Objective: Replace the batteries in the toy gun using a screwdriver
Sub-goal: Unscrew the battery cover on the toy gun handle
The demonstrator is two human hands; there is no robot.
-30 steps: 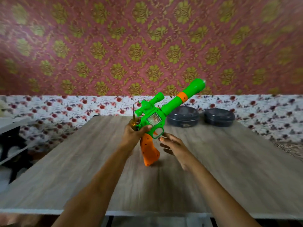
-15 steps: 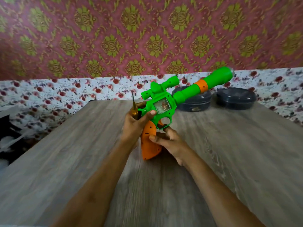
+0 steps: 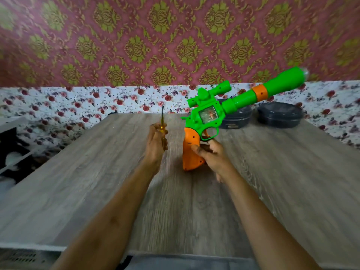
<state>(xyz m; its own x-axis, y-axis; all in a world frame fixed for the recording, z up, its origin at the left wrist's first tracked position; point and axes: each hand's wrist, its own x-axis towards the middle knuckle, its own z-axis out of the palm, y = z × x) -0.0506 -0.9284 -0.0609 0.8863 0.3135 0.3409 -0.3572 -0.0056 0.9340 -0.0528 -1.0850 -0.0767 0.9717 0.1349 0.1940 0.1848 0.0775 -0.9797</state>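
A green toy gun [image 3: 208, 114] with an orange grip, a scope on top and a long barrel pointing up to the right stands with its grip's butt on the wooden table [image 3: 97, 182]. My right hand [image 3: 211, 154] grips the orange grip from the right. To the left, apart from the gun, my left hand [image 3: 155, 142] holds a yellow-handled screwdriver [image 3: 163, 126] upright, its thin shaft pointing up.
Two dark round lidded containers [image 3: 236, 116] [image 3: 279, 114] sit at the table's far right, behind the gun's barrel. A floral cloth runs along the wall behind the table. A dark shelf unit [image 3: 11, 151] stands off the table's left edge.
My left hand has let go of the gun's body and moved left with the screwdriver. My right hand has taken hold of the orange grip. The view has shifted.
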